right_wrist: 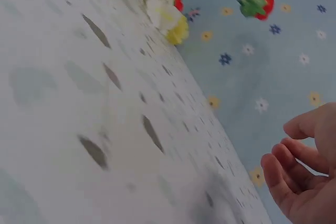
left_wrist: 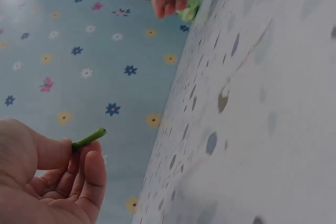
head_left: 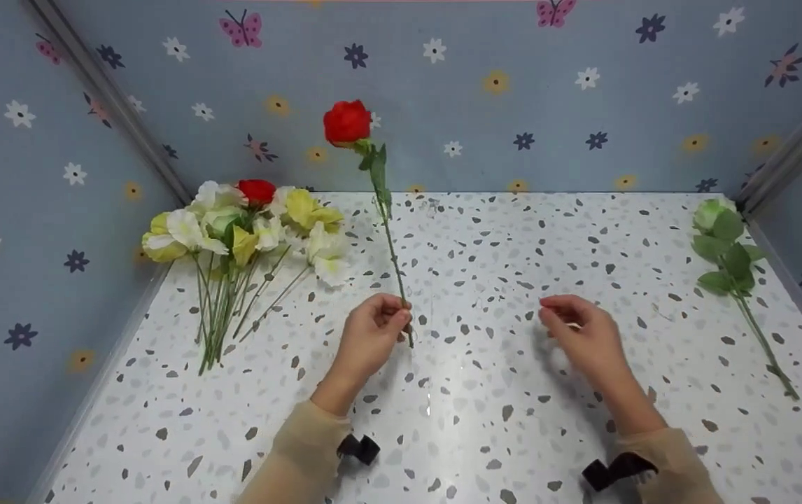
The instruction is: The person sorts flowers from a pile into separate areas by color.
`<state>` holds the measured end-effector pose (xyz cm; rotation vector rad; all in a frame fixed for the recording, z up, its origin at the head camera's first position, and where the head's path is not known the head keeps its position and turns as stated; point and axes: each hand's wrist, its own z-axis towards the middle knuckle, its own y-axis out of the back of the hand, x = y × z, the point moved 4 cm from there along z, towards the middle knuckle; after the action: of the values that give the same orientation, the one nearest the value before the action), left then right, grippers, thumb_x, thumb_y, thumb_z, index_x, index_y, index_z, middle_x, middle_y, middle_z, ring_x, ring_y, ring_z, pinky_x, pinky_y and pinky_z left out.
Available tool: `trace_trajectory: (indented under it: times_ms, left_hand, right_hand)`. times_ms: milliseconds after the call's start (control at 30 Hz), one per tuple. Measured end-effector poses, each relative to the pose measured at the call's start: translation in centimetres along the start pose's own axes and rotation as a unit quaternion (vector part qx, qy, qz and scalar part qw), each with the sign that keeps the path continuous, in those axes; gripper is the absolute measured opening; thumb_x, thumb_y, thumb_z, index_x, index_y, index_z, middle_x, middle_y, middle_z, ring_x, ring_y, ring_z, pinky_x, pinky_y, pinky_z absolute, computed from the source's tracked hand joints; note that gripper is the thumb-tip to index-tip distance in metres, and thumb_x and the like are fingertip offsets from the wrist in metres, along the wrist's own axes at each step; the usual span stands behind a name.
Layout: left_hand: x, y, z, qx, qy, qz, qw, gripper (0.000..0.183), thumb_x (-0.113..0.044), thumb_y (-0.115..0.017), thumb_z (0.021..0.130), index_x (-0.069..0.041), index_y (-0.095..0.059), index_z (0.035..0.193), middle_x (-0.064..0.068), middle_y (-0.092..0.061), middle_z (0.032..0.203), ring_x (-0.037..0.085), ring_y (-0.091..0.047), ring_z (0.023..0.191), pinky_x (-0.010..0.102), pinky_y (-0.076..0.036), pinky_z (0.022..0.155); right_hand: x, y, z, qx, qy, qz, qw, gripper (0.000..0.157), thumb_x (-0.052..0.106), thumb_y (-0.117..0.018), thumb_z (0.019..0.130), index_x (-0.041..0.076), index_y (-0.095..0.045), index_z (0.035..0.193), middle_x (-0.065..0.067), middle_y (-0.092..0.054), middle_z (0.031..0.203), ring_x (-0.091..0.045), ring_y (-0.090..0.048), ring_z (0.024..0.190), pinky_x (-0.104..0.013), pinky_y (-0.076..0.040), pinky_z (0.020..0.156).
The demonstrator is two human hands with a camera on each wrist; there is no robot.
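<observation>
A red artificial rose (head_left: pixel 347 124) stands up from my left hand (head_left: pixel 371 333), which pinches its green stem (head_left: pixel 396 262) near the lower end between thumb and fingers. The cut tip of that stem (left_wrist: pixel 90 138) pokes out past the thumb in the left wrist view. My right hand (head_left: pixel 585 339) hovers above the table with nothing in it, its fingers loosely bent and a gap between thumb and index finger. In the right wrist view the thumb and fingers (right_wrist: pixel 287 179) are apart, and the red rose (right_wrist: pixel 257 2) shows at the top.
A bunch of white, yellow and red artificial flowers (head_left: pixel 233 224) lies at the table's back left, stems toward me. One pale green rose (head_left: pixel 714 215) with leaves lies along the right side. Patterned walls (head_left: pixel 471 112) enclose the speckled table (head_left: pixel 499 420) at the back and sides.
</observation>
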<state>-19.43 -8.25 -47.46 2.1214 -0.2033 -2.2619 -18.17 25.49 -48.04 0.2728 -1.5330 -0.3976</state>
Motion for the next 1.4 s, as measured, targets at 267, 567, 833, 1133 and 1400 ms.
trace_trajectory:
  times_ms: [267,567,833,1133,1400]
  left_hand:
    - [0.2,-4.8,-1.9,0.091,0.0,0.013,0.9957,0.007,0.004,-0.07,0.102,0.004,-0.071,0.109,0.009,-0.072,0.096,0.016,-0.068,0.082,0.027,-0.062,0.074]
    - [-0.2,-7.5,-3.3,0.148,-0.084,0.107,0.9796,0.004,-0.004,-0.075,0.102,-0.007,-0.073,0.102,0.001,-0.075,0.093,0.009,-0.069,0.082,0.026,-0.061,0.077]
    - [-0.5,-7.9,-3.5,0.158,-0.119,0.132,0.9712,0.005,-0.002,-0.076,0.101,-0.005,-0.073,0.103,0.003,-0.074,0.093,0.01,-0.068,0.083,0.026,-0.06,0.078]
    - [-0.4,-8.3,-3.6,0.162,-0.111,0.124,0.9726,0.004,-0.004,-0.077,0.101,-0.003,-0.075,0.104,0.004,-0.076,0.095,0.01,-0.07,0.085,0.025,-0.062,0.08]
    - [-0.2,-8.8,-4.1,0.2,-0.097,0.133,0.9657,0.01,-0.009,-0.075,0.102,-0.003,-0.084,0.103,-0.003,-0.08,0.089,-0.001,-0.067,0.075,0.021,-0.059,0.074]
  right_hand:
    - [1.8,-5.8,-2.0,0.027,0.04,0.093,0.995,0.029,0.011,-0.075,0.105,-0.003,-0.073,0.13,-0.016,-0.076,0.114,-0.026,-0.074,0.101,-0.032,-0.065,0.085]
    - [3.3,-6.6,-3.1,0.03,0.082,0.113,0.99,0.027,0.014,-0.081,0.101,0.008,-0.079,0.127,-0.006,-0.079,0.117,-0.019,-0.074,0.105,-0.024,-0.06,0.08]
    - [3.8,-6.9,-3.4,0.023,0.103,0.097,0.99,0.025,0.008,-0.083,0.098,0.003,-0.079,0.122,-0.006,-0.08,0.108,-0.015,-0.074,0.099,-0.023,-0.06,0.084]
    - [3.9,-7.4,-3.5,0.033,0.07,0.166,0.983,0.026,-0.007,-0.079,0.095,-0.008,-0.073,0.12,-0.016,-0.076,0.105,-0.017,-0.074,0.095,-0.025,-0.062,0.088]
    - [4.5,-6.5,-3.5,0.021,0.066,0.197,0.978,0.026,-0.009,-0.076,0.097,-0.011,-0.071,0.122,-0.019,-0.074,0.108,-0.021,-0.074,0.099,-0.028,-0.064,0.088]
